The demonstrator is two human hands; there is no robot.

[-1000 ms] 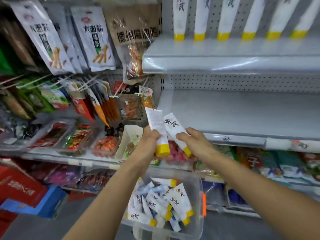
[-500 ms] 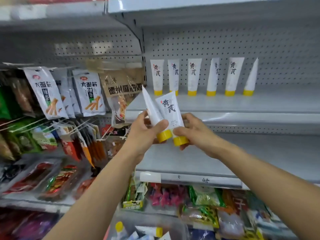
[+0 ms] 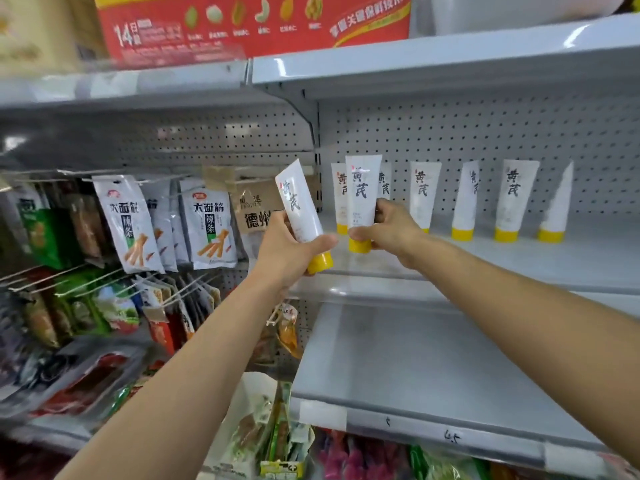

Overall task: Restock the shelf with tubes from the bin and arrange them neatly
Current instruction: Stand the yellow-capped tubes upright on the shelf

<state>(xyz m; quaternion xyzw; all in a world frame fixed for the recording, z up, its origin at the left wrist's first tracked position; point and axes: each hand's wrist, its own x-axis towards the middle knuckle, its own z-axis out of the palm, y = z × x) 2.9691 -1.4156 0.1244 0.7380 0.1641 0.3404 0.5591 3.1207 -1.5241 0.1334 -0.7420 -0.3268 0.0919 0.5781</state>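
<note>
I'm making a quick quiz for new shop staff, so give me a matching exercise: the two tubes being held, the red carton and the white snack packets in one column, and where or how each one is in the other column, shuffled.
1. tube in the left hand
2. tube in the right hand
3. red carton
4. white snack packets

A. hanging at the left
B. held upright, cap down
C. on the top shelf
D. held tilted, top leaning left

Pairs: 1-D, 2-B, 3-C, 4-A.
</note>
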